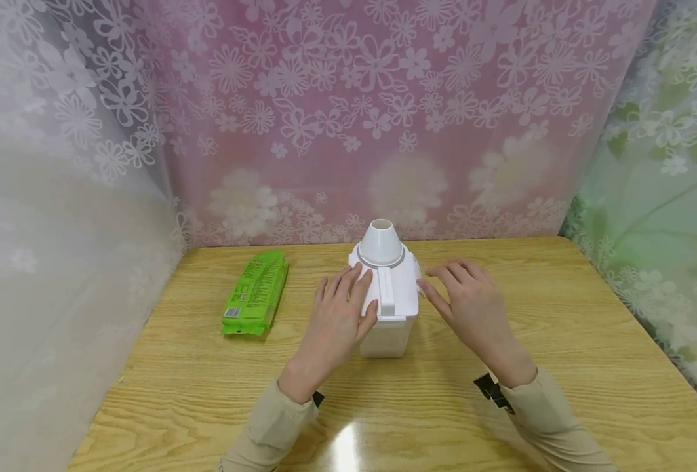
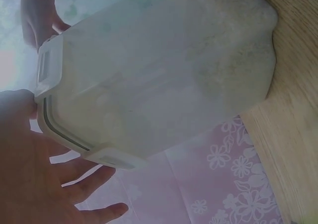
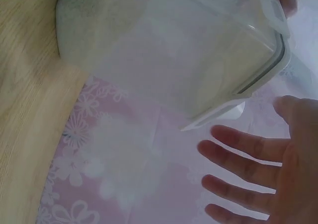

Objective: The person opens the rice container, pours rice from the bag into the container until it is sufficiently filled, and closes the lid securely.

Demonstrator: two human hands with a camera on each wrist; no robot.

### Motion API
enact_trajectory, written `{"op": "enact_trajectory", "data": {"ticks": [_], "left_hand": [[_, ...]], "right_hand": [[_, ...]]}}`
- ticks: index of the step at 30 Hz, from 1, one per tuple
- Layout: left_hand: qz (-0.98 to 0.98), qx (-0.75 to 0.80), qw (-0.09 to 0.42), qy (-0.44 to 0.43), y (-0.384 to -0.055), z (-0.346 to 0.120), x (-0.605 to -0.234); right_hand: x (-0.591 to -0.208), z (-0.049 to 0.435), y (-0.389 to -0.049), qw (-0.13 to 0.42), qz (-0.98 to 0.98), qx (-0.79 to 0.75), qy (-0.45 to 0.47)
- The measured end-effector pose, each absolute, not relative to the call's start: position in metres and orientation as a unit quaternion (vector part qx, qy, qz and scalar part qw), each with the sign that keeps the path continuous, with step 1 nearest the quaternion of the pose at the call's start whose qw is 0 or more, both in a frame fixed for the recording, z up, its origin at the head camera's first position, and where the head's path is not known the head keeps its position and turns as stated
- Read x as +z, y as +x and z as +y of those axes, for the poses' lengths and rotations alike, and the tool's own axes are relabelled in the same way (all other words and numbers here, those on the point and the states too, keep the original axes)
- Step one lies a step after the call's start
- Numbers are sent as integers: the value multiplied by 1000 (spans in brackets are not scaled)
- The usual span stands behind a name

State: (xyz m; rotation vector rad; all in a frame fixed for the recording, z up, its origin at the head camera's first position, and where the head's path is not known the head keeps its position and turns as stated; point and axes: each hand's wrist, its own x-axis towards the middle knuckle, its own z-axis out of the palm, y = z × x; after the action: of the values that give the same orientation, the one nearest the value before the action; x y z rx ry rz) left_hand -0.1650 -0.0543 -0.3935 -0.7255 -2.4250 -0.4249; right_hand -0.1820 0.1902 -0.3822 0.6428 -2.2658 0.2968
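Observation:
A clear plastic storage container (image 1: pixel 386 339) with a white lid (image 1: pixel 404 288) stands on the table, and its lower part holds pale grains (image 2: pixel 238 50). On the lid sits a white cone-shaped cup (image 1: pixel 381 244), narrow end up, behind a white handle (image 1: pixel 386 292). My left hand (image 1: pixel 338 314) rests at the lid's left side, fingers spread and fairly straight. By the right edge is my right hand (image 1: pixel 472 305), its fingers loosely bent beside a side latch (image 3: pixel 213 115) that is tilted outward. In the right wrist view nothing lies between its fingers.
A green printed packet (image 1: pixel 256 293) lies on the wooden table (image 1: pixel 165 393), left of the container. Flowered curtains (image 1: pixel 372 118) hang behind the table's back edge and along both sides.

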Motion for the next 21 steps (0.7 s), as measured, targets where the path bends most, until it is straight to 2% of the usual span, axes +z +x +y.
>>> {"op": "enact_trajectory", "data": {"ticks": [7, 21], "left_hand": [[-899, -163, 298, -278, -167, -55, -395], [-896, -180, 302, -271, -174, -49, -404]], "right_hand": [[-388, 185, -182, 349, -903, 70, 240], [-396, 180, -184, 306, -900, 119, 288]]}}
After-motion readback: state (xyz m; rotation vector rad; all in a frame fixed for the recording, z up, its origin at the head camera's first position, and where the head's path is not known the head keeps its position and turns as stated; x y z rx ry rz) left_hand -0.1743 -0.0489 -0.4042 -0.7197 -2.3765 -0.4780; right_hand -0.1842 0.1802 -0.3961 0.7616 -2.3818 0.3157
